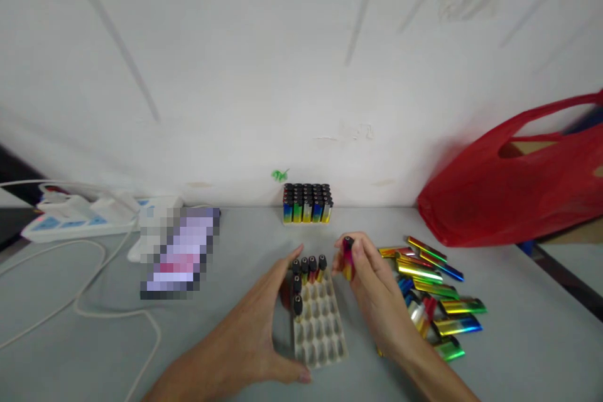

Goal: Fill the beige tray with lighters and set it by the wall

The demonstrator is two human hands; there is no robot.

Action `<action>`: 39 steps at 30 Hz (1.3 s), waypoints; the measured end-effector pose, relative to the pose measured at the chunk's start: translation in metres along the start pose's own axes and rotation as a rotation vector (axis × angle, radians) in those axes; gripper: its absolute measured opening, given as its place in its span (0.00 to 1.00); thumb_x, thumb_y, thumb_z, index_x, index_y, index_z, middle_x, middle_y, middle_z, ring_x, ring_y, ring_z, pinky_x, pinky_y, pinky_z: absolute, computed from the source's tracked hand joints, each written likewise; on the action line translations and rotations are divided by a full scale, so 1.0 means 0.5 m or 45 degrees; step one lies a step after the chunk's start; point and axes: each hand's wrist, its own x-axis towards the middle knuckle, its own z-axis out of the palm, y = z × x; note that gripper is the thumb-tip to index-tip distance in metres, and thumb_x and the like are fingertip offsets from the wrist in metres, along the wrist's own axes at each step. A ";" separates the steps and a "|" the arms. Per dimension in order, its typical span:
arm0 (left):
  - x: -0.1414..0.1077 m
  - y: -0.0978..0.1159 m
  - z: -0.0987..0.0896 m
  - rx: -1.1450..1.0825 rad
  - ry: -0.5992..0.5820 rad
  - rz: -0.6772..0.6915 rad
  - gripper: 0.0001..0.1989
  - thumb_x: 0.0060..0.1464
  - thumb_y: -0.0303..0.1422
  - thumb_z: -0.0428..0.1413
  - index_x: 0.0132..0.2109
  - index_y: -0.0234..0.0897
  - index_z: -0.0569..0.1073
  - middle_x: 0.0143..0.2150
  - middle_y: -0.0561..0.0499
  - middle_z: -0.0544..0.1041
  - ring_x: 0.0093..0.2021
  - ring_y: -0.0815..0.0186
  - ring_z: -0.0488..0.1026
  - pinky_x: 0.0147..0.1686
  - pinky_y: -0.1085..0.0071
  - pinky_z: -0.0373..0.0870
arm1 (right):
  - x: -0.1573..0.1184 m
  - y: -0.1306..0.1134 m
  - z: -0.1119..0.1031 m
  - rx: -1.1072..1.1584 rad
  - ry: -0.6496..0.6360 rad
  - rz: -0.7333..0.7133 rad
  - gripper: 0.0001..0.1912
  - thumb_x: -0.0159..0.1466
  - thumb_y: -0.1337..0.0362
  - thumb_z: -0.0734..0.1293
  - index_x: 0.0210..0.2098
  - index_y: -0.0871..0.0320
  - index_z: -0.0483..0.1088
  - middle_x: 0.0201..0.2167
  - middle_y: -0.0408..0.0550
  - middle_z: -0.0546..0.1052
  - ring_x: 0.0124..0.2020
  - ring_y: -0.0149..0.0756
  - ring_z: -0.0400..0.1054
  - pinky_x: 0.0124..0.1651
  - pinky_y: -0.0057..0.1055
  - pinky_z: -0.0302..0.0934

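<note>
A pale plastic tray (320, 333) with rows of sockets lies on the grey table in front of me. Several lighters (308, 267) with black caps stand in its far row and left column. My left hand (257, 326) cups the tray's left side, thumb at the near edge. My right hand (372, 282) holds a red and yellow lighter (347, 257) upright between fingers and thumb, just right of the tray's far corner. A loose pile of shiny rainbow-coloured lighters (433, 295) lies to the right of that hand.
A full tray of lighters (307, 203) stands against the white wall. A red plastic bag (518, 188) sits at the right. A blurred flat object (181, 251), a power strip (70, 217) and white cables (94, 301) lie at the left.
</note>
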 end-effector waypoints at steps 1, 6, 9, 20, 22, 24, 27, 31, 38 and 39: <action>0.001 -0.001 0.000 0.002 0.009 0.009 0.85 0.38 0.39 0.89 0.91 0.56 0.45 0.91 0.40 0.56 0.87 0.32 0.57 0.87 0.33 0.49 | 0.000 0.000 -0.002 -0.039 0.017 -0.023 0.25 0.79 0.35 0.71 0.50 0.51 0.81 0.38 0.43 0.76 0.42 0.41 0.68 0.48 0.36 0.62; 0.006 -0.007 0.003 0.011 0.013 0.021 0.86 0.36 0.40 0.90 0.91 0.54 0.47 0.91 0.39 0.56 0.87 0.29 0.56 0.87 0.32 0.50 | 0.008 -0.002 -0.006 -0.127 0.036 -0.050 0.21 0.78 0.40 0.74 0.49 0.52 0.83 0.37 0.42 0.77 0.40 0.41 0.68 0.45 0.34 0.61; 0.006 -0.004 0.002 0.003 0.001 -0.010 0.85 0.36 0.39 0.90 0.91 0.52 0.47 0.91 0.39 0.55 0.88 0.30 0.55 0.87 0.35 0.49 | 0.011 0.000 -0.007 -0.185 -0.005 -0.049 0.19 0.79 0.43 0.74 0.50 0.52 0.83 0.42 0.44 0.81 0.45 0.43 0.73 0.50 0.35 0.65; 0.002 0.000 0.003 0.020 -0.004 -0.019 0.85 0.37 0.38 0.90 0.91 0.51 0.46 0.90 0.39 0.57 0.86 0.32 0.59 0.87 0.37 0.52 | 0.001 0.002 -0.020 -0.595 -0.154 -0.222 0.14 0.85 0.51 0.66 0.57 0.50 0.81 0.55 0.48 0.84 0.57 0.45 0.77 0.61 0.38 0.66; 0.003 -0.001 0.003 0.010 -0.010 -0.006 0.86 0.36 0.38 0.90 0.90 0.52 0.46 0.90 0.39 0.58 0.86 0.32 0.59 0.87 0.36 0.53 | -0.001 -0.001 -0.022 -0.643 -0.188 -0.230 0.14 0.85 0.51 0.66 0.57 0.49 0.81 0.53 0.48 0.84 0.56 0.45 0.77 0.60 0.38 0.67; 0.004 -0.001 0.003 0.003 -0.012 0.003 0.85 0.37 0.39 0.90 0.91 0.53 0.46 0.90 0.40 0.58 0.86 0.31 0.59 0.86 0.36 0.53 | -0.001 -0.007 -0.025 -0.669 -0.196 -0.220 0.15 0.84 0.50 0.67 0.58 0.48 0.82 0.54 0.47 0.85 0.56 0.46 0.78 0.60 0.39 0.67; 0.004 -0.002 0.002 0.013 -0.012 0.003 0.85 0.38 0.40 0.90 0.91 0.53 0.45 0.91 0.40 0.56 0.87 0.30 0.57 0.87 0.35 0.50 | 0.007 -0.027 -0.042 -0.744 -0.090 -0.239 0.17 0.84 0.48 0.65 0.57 0.47 0.84 0.57 0.47 0.86 0.59 0.48 0.78 0.61 0.42 0.66; 0.002 -0.006 0.000 0.011 -0.026 0.003 0.86 0.37 0.41 0.90 0.91 0.52 0.45 0.91 0.40 0.54 0.88 0.32 0.56 0.88 0.36 0.47 | 0.027 -0.061 -0.094 -0.988 0.163 -0.281 0.17 0.80 0.49 0.67 0.49 0.50 0.86 0.51 0.50 0.88 0.55 0.54 0.80 0.59 0.48 0.67; 0.003 0.005 -0.003 -0.005 -0.024 0.008 0.84 0.38 0.40 0.90 0.90 0.53 0.47 0.90 0.40 0.57 0.87 0.30 0.57 0.87 0.35 0.49 | 0.001 -0.085 -0.155 -1.281 0.116 -0.311 0.12 0.74 0.55 0.70 0.47 0.50 0.85 0.44 0.50 0.87 0.49 0.55 0.80 0.57 0.53 0.68; 0.004 0.007 -0.003 -0.012 -0.021 0.018 0.83 0.38 0.40 0.90 0.90 0.53 0.48 0.90 0.41 0.58 0.86 0.29 0.58 0.87 0.36 0.50 | -0.006 -0.087 -0.150 -1.292 0.071 -0.333 0.11 0.75 0.56 0.70 0.48 0.50 0.85 0.45 0.50 0.86 0.50 0.55 0.80 0.58 0.53 0.68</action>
